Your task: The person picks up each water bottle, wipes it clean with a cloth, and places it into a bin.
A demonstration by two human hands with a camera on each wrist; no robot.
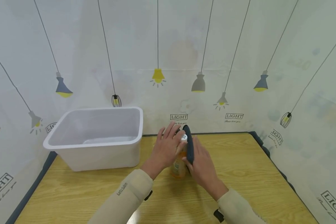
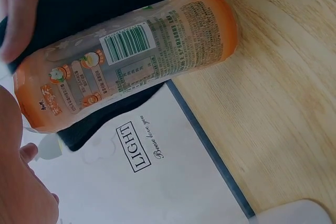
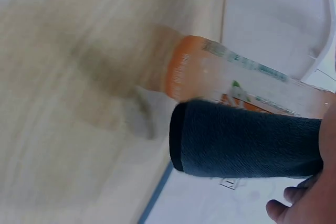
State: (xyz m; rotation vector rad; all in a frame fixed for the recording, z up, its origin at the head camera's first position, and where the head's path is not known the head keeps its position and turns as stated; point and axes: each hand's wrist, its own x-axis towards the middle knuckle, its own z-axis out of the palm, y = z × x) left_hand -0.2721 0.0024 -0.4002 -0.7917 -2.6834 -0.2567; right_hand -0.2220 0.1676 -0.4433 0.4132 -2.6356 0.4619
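Note:
A bottle (image 1: 179,168) of orange-toned plastic with a white cap (image 1: 183,137) stands in front of me, its printed label and barcode facing the left wrist camera. My left hand (image 1: 166,147) grips it at the top, fingers spread about the cap. On the right side, my right hand (image 1: 203,166) holds a dark blue cloth (image 1: 189,146) against the bottle, thumb on the near side and fingers on the far side. From the left wrist, the cloth (image 2: 105,3) shows behind the bottle along both its edges. The right wrist view has the cloth hanging beside the bottle (image 3: 252,77).
A white plastic tub (image 1: 100,155) sits at the back left of the wooden table (image 1: 240,174). Behind the table hangs a pale wall covering (image 1: 235,62) printed with lamps. Dark edging (image 1: 258,140) runs along the table's rim.

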